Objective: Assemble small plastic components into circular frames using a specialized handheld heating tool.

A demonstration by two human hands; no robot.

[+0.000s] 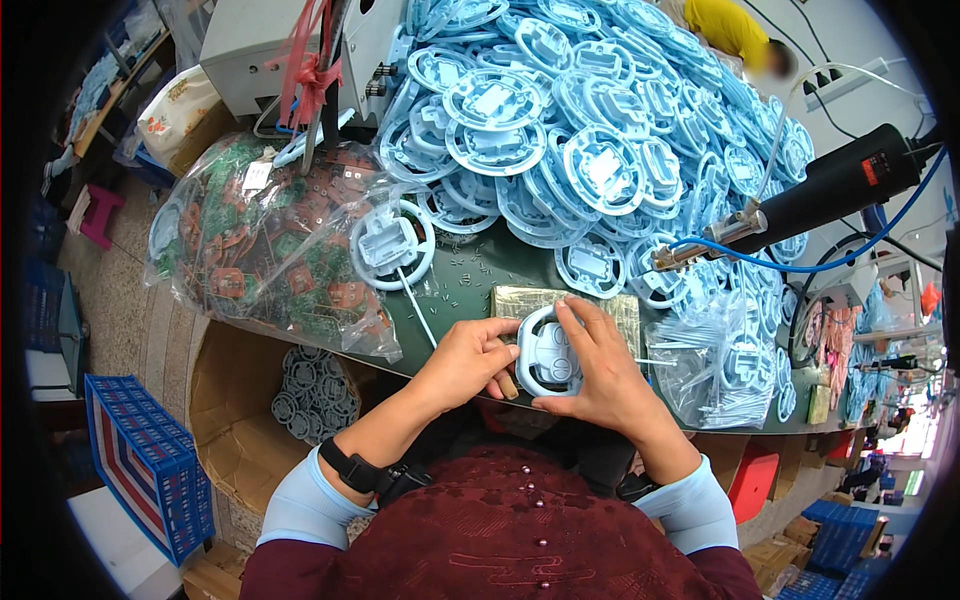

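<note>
Handling blue casing [552, 352], hands [608, 372] sit right of bag [375, 338] of circuit boards [230, 283].

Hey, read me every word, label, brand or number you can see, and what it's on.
Black cylindrical tool: red-orange label, print too small to read.
Plastic bag of circuit boards: white tag, marks too small to read.
Pale blue part in the right hand: no readable text.
Nothing is clear enough to quote.

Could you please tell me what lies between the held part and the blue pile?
In the head view, a gold block, partly hidden by the right hand.
</note>
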